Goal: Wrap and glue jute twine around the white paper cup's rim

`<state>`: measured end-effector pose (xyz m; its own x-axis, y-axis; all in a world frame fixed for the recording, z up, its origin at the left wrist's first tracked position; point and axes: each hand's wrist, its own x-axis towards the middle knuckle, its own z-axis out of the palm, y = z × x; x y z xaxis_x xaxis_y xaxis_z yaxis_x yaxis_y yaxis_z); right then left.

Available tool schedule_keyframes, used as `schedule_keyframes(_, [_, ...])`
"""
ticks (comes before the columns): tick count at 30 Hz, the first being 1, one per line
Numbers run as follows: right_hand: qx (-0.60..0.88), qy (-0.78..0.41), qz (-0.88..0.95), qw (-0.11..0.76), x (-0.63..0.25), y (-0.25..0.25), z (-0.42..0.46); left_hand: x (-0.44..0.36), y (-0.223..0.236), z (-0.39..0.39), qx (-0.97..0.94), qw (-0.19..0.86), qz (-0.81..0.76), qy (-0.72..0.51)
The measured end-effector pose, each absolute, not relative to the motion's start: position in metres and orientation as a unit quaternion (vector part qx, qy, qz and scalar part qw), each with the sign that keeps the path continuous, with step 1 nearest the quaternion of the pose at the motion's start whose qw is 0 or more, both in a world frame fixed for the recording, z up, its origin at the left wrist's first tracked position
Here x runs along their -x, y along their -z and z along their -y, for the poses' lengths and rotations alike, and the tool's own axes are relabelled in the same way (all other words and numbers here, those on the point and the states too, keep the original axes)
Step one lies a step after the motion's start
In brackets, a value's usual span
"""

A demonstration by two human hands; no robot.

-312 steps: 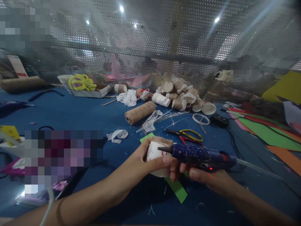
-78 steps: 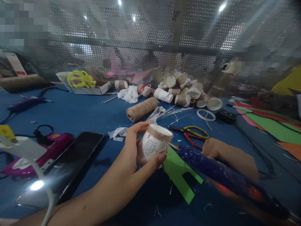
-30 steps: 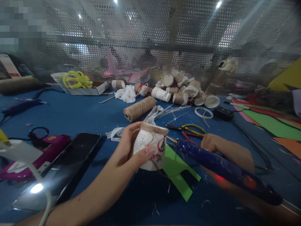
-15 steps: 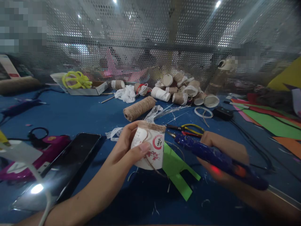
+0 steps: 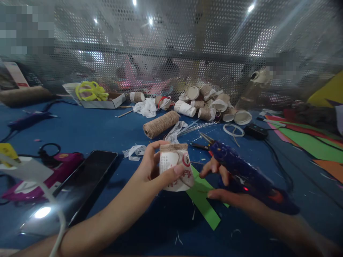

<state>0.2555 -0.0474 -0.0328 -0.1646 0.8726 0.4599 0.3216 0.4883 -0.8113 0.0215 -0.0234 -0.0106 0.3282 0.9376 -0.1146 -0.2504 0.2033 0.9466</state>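
Note:
My left hand [image 5: 151, 175] is closed around a small white paper cup [image 5: 169, 162], thumb across its printed side. Brown twine [image 5: 174, 146] is wound round the cup's narrower upper end, and a loose strand runs down the side. My right hand [image 5: 227, 194] holds a blue hot glue gun [image 5: 238, 167], its nozzle aimed up and left, beyond the cup. The thumb and some fingers of that hand stretch toward the cup, apart from each other. Under the cup lies a cut piece of green paper [image 5: 205, 208]. Pliers [image 5: 199, 145] lie partly hidden behind the glue gun.
A twine roll [image 5: 161, 124] lies behind the cup, with twine-wrapped cups [image 5: 206, 113] piled farther back. On the left are a black phone [image 5: 93, 175] and a magenta power strip [image 5: 63, 167]. Coloured paper sheets [image 5: 308, 139] and a black cable [image 5: 278, 160] are at right.
The glue gun's nozzle has swung up and away from the cup's twine. My right fingers have opened out toward the cup. The cup has shifted slightly right and turned.

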Motion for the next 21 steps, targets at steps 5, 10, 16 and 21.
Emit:
schedule_keyframes(5, [0.452,-0.38,0.689,0.42,-0.258,0.037,0.051,-0.021,0.015,0.02,-0.463,0.674,-0.385,-0.428])
schedule_keyframes(10, [0.468,-0.352,0.691,0.424,-0.259,0.036,0.053,-0.021,0.013,0.02,-0.469,0.671,-0.382,-0.43])
schedule_keyframes(16, [0.485,-0.327,0.661,0.471,-0.267,0.032,0.045,-0.019,0.013,0.02,-0.461,0.676,-0.381,-0.43])
schedule_keyframes(21, [0.475,-0.31,0.655,0.499,-0.27,0.031,0.039,-0.017,0.016,0.022,-0.451,0.68,-0.367,-0.446])
